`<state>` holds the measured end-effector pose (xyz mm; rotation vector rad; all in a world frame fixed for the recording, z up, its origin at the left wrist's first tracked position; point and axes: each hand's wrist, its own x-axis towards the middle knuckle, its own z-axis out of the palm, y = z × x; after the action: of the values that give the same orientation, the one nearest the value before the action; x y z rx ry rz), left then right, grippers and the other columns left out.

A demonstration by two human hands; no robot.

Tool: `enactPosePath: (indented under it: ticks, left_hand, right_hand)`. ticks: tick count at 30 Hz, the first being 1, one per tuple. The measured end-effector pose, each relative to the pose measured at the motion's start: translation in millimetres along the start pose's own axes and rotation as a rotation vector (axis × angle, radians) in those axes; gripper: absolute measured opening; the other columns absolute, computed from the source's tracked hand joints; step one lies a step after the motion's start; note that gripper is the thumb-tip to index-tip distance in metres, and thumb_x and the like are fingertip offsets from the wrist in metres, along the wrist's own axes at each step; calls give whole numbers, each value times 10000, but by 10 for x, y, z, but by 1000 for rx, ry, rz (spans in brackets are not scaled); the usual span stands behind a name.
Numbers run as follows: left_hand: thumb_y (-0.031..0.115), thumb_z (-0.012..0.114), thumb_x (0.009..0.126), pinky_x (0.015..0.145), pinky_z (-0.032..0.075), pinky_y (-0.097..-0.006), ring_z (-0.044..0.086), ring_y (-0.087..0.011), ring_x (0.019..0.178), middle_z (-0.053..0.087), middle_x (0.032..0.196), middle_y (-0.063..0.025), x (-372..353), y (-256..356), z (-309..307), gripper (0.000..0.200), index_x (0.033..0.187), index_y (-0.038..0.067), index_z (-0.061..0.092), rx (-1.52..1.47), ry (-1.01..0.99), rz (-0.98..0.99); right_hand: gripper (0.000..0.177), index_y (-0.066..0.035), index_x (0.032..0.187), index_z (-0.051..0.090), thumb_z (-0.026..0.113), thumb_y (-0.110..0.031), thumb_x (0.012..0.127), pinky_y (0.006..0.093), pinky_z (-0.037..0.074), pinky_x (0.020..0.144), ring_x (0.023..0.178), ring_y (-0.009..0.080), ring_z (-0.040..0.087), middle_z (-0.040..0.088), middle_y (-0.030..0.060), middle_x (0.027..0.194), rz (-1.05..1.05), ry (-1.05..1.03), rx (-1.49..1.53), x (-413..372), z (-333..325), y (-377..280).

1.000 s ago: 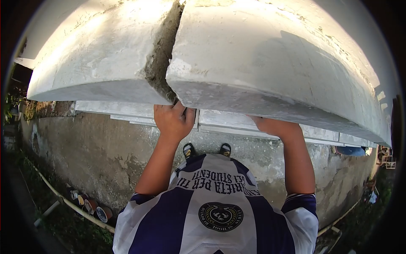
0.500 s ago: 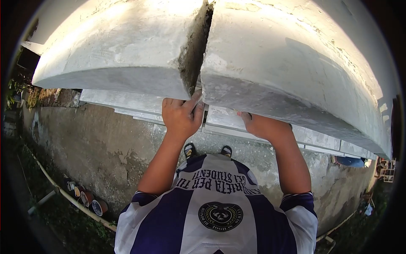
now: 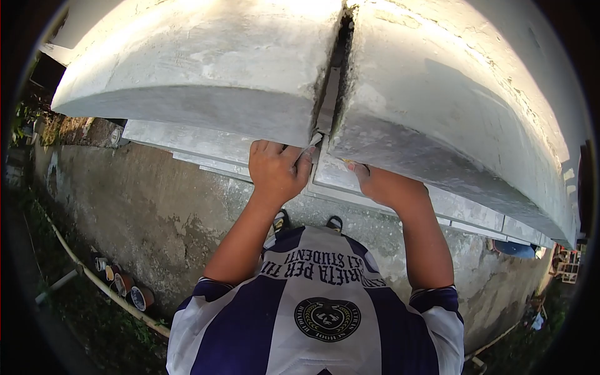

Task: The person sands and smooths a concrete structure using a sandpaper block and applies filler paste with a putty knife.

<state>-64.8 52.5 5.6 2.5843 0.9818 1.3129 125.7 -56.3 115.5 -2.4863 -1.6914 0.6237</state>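
Observation:
Two pale plastered slabs, a left slab (image 3: 206, 56) and a right slab (image 3: 431, 81), stand side by side with a narrow, rough-edged gap (image 3: 329, 94) between them. My left hand (image 3: 278, 167) is at the lower end of the gap, under the left slab's edge. Its thumb and fingers pinch a small, pale, scraped-looking strip (image 3: 314, 142). My right hand (image 3: 384, 185) is just under the right slab, and its fingers are mostly hidden there. A small yellow bit (image 3: 347, 162) shows by its thumb; what it belongs to is hidden.
Lower pale ledges (image 3: 187, 142) run beneath the slabs. Below lies a stained concrete floor (image 3: 137, 200), with my sandalled feet (image 3: 281, 220) on it. Several small pots (image 3: 142, 298) and a bamboo pole (image 3: 100, 284) are at the left. A blue rounded object (image 3: 514, 249) is at the right.
My left index finger has come down out of the gap, and the pale strip now shows in that hand. The gap appears farther right in view. My right hand has barely moved.

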Motion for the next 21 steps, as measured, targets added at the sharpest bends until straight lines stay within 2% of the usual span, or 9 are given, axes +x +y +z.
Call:
enactPosePath:
  ticks: [3,6,9,11,12,15,18,21]
  left_hand:
    - [247,782,771,722,422,-421,595,-291,758,645,787,-81,4,19,-37,146,824,110,784,26,-22,-2]
    - [230,773,759,725,426,-421,593,-292,766,646,813,-82,37,61,-60,148,854,117,786,5,-22,-22]
    - [214,761,744,707,437,-430,620,-307,770,672,866,-91,3,23,-51,185,908,134,789,28,-44,-38]
    - [215,758,743,658,448,-446,671,-332,744,713,896,-97,-2,3,-43,210,939,146,792,39,-63,-42]
    - [216,771,752,723,425,-420,591,-291,774,647,835,-89,44,46,-62,154,872,120,784,-5,-16,-23]
    - [247,778,795,723,416,-417,587,-291,759,619,776,-81,31,36,-50,148,825,101,777,31,-12,4]
    - [248,778,794,723,414,-417,585,-292,763,616,774,-81,50,55,-61,147,829,105,778,21,8,16]
    - [247,774,796,721,413,-419,583,-293,769,618,784,-84,39,57,-66,144,836,108,779,5,-4,-17]
  right_hand:
    - [444,-74,1306,674,635,-362,970,453,434,1068,1209,416,599,655,216,1314,27,-30,57,13,16,63]
    - [434,-67,1303,674,649,-335,962,443,436,1064,1204,412,604,663,224,1295,-77,109,88,-191,11,413]
    - [409,-56,1289,675,650,-303,964,445,443,1049,1190,415,608,670,232,1272,6,80,71,-242,-122,439]
    - [391,-51,1274,681,638,-293,971,451,447,1039,1186,411,609,670,232,1268,-21,42,49,-55,16,312]
    - [382,-49,1267,684,632,-288,975,454,449,1033,1184,410,609,670,232,1266,-30,26,43,43,88,212]
    - [346,-66,1238,705,616,-285,986,459,459,1020,1166,408,619,682,219,1243,1,-61,-55,184,175,-139]
    - [349,-95,1237,718,635,-308,974,455,479,988,1117,392,648,701,199,1225,-45,-22,9,11,15,-107]
    - [375,-125,1257,718,664,-340,954,445,491,974,1088,384,664,714,177,1218,-57,207,-45,-337,20,297]
